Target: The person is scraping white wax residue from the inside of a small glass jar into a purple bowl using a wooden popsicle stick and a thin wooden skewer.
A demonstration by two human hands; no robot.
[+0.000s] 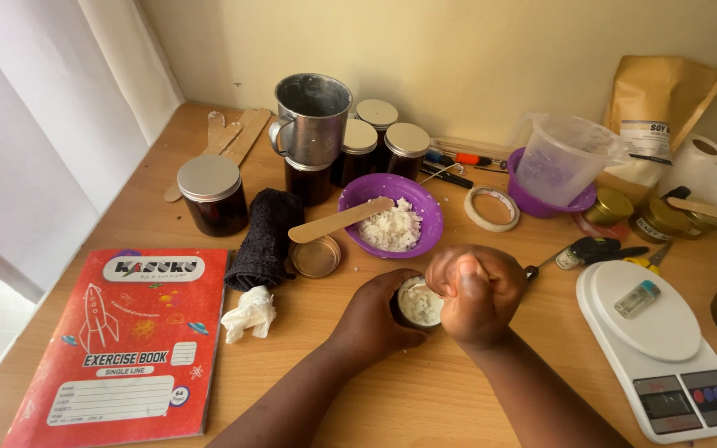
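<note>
My left hand [373, 315] wraps around a small dark jar [418, 304] filled with white wax-like flakes, steadying it on the wooden table. My right hand [476, 292] is a closed fist right over the jar's right rim, pressing down; whether it grips a tool I cannot tell. Just behind the jar stands a purple bowl [429, 202] holding more white flakes, with a flat wooden stick [339, 221] resting across its left rim. A loose gold lid [315, 257] lies left of the bowl.
A red exercise book [126, 340] lies front left, with a crumpled tissue [251, 313] and dark cloth [265, 236] beside it. Lidded dark jars [212, 195] and a metal mug [312, 118] stand behind. A white kitchen scale [665, 348], tape roll [492, 207], plastic jug [562, 156] and brown bag [657, 104] sit right.
</note>
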